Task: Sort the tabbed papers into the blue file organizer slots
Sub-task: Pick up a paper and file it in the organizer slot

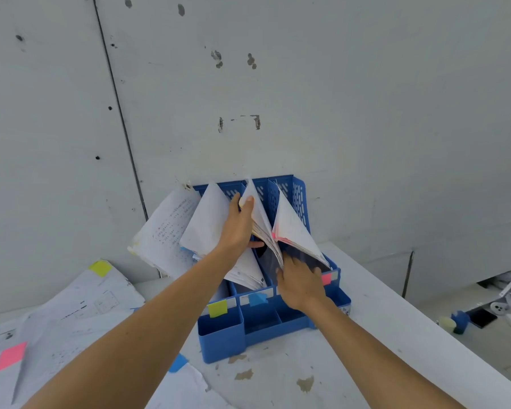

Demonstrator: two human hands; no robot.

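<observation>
A grey wall (337,84) is standing behind a white tabletop (278,379) with chipped paint. At the back of the tabletop, against the wall, a blue file organizer (222,340) is sitting with its upright slots facing the person. Loose papers (71,305) are lying spread over the left of the tabletop, carrying a yellow tab (101,267), a pink tab (11,355) and a blue tab (177,363). A printed sheaf (165,228) is leaning on the wall just left of the organizer. White sheets (207,225) are standing in the left slot, and a pink-edged sheaf (292,228) is standing in the right slot. The left hand (239,222) is gripping the top of the middle sheaf (261,222), thumb on the near side. The right hand (301,284) is reaching to that sheaf's lower corner, fingers stretched out and pressing against the paper. A yellow label (217,308), a blue label (257,299) and a pink label (326,278) are sticking to the organizer's front rail.
</observation>
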